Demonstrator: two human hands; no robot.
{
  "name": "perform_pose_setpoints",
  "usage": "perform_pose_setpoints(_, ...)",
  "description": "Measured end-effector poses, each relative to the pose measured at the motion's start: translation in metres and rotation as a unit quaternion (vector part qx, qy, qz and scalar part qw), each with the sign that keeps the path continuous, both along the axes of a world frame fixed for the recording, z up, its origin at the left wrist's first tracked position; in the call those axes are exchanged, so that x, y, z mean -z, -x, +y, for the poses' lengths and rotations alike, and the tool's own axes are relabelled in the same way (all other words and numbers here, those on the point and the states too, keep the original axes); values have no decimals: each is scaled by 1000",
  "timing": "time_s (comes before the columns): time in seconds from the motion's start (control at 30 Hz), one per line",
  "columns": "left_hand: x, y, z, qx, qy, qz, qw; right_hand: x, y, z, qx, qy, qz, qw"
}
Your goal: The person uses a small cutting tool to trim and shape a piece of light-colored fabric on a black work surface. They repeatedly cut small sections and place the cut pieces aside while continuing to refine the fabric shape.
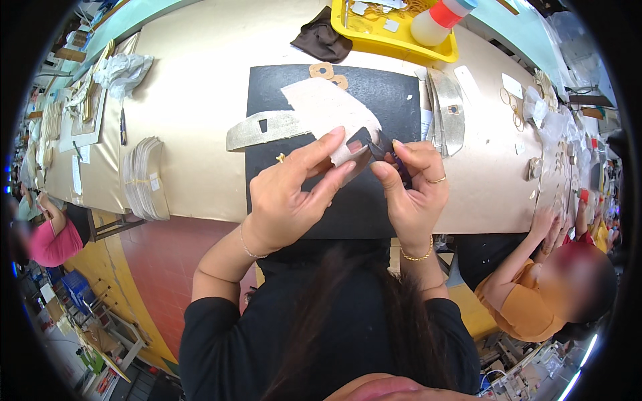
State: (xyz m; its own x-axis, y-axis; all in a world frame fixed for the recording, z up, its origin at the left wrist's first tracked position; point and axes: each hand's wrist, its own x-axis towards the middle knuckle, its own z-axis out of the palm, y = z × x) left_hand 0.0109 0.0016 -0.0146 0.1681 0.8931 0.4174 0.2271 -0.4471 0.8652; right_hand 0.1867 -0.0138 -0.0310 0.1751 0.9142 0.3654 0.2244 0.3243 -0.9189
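My left hand pinches a pale, soft-looking panel between thumb and fingers, near a rectangular cut-out at its lower end. Beside that cut-out, my right hand grips a small dark hand tool; its tip meets the panel's edge, and the fingers hide its exact kind. Under both hands lies a black work mat. A silvery curved strip with a square hole rests partly beneath the panel. Two tan pieces with keyhole-shaped openings sit beyond it. Something small and brass-coloured shows by my left fingers.
A yellow tray holding a red-banded bottle stands at the back, beside a dark cloth. Curved strips lie stacked at left and right. Other people sit along the table.
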Motion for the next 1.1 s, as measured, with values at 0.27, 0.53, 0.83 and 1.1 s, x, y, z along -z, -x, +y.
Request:
perform_pose_setpoints(0.27,5,-4,3,-40,-121,57,990,-9,-1,5,0,-40,-59,997)
perform_pose_setpoints(0.53,4,-3,4,-43,-130,78,987,-16,-2,7,5,-55,-78,995)
perform_pose_setpoints(0.83,-5,-3,6,-6,-187,136,973,-17,-6,9,-7,-76,-113,991)
perform_pose_setpoints(1.1,-1,1,9,1,-215,138,967,-20,-3,3,4,-21,-55,998)
